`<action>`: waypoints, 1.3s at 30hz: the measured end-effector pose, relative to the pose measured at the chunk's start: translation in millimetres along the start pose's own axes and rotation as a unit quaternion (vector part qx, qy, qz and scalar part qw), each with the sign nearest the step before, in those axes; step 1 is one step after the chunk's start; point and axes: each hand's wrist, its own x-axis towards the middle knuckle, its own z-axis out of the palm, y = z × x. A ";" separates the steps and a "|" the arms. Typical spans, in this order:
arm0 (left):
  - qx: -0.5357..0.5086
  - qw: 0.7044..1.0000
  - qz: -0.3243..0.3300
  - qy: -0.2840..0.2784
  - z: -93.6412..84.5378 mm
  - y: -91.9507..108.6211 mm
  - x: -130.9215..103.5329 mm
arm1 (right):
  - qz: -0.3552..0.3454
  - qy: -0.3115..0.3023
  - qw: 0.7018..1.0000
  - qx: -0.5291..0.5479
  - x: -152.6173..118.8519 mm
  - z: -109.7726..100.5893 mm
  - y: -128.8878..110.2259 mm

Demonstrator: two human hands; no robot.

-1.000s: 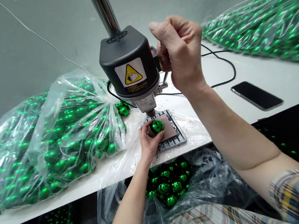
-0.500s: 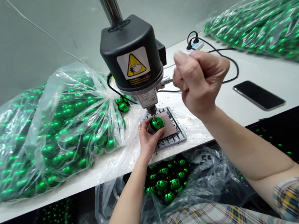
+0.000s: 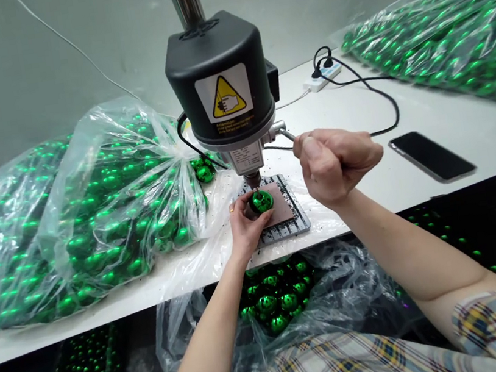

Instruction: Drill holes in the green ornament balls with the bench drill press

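Observation:
Under the chuck of a black bench drill press (image 3: 220,85), my left hand (image 3: 247,226) holds a shiny green ball ornament (image 3: 262,201) between thumb and fingers. The ball rests on a pinkish-brown pad (image 3: 282,204) on the slotted metal base (image 3: 301,221). The drill bit (image 3: 256,188) is at the top of the ball; whether it is inside cannot be made out. My right hand (image 3: 334,161) is closed around the press's feed lever (image 3: 287,134), and its fist hides the lever's outer end.
A clear plastic bag full of green balls (image 3: 78,228) lies at left, another bag (image 3: 444,41) at back right. A phone (image 3: 432,155) and a power strip (image 3: 323,78) with black cable lie at right. Green balls (image 3: 277,296) fill an open bag below the table edge.
My right hand has moved down with the feed lever, and more of the lever shows. My left hand keeps the ball in the same spot. The view has shifted slightly.

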 end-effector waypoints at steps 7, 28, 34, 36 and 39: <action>-0.024 1.000 -0.004 -0.005 1.0 -3.5 -0.2 | -0.009 -0.045 0.999 0.020 -8.4 -6.5 -3.4; 0.090 0.989 0.049 0.102 -70.0 54.0 -69.0 | 0.404 0.044 0.913 0.034 109.0 49.7 9.7; 0.143 0.989 -0.007 -0.018 -112.6 60.4 -119.1 | 0.387 0.071 0.919 0.023 108.0 50.8 19.9; 0.182 0.969 -0.045 -0.163 -125.2 62.6 -125.1 | 0.384 0.075 0.920 0.025 108.4 51.5 22.0; 0.160 0.967 -0.059 -0.191 -134.7 57.6 -97.2 | 0.391 0.088 0.916 0.023 108.3 53.3 21.5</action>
